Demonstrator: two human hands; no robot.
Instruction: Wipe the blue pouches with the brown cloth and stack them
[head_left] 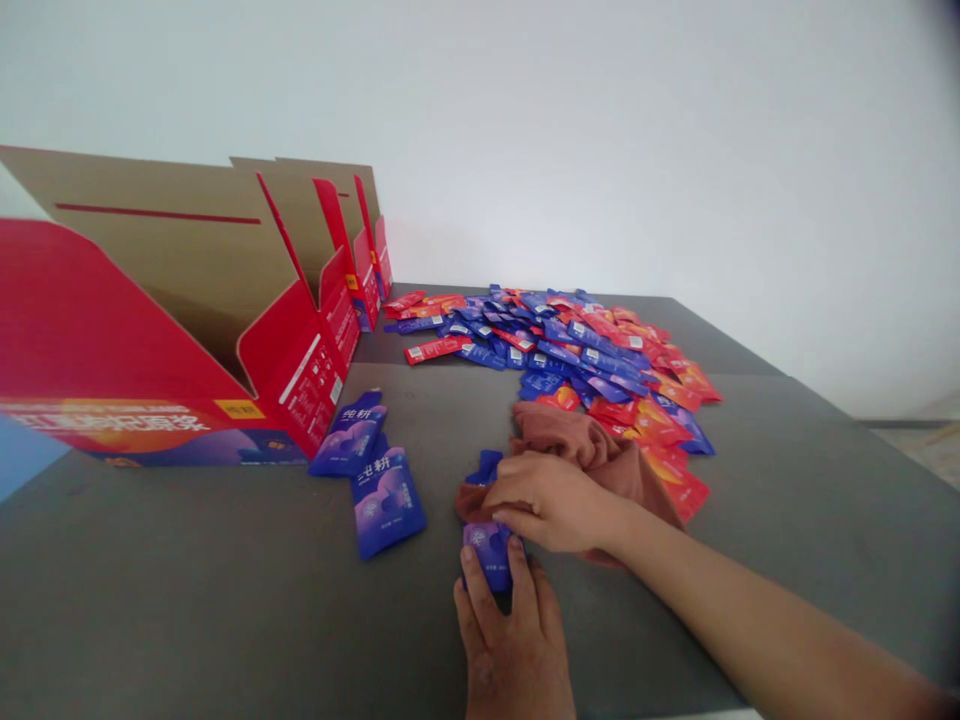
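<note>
A blue-purple pouch (489, 565) lies flat on the grey table in front of me. My left hand (516, 645) rests on its lower end, fingers stretched out and pressing it down. Across the pouch's middle, my right hand (559, 500) is closed on a bunched reddish-brown cloth (585, 437), which covers part of the pouch. The spout end shows just beyond the cloth. To the left lie two more blue-purple pouches, the nearer pouch (388, 505) partly overlapped by the farther pouch (349, 435).
A large heap of blue and red pouches (555, 340) spreads over the far side of the grey table (225, 590). Along the left stand several open red cartons, the nearest carton (150, 340) with its brown inner flap raised. A white wall (525, 140) rises behind.
</note>
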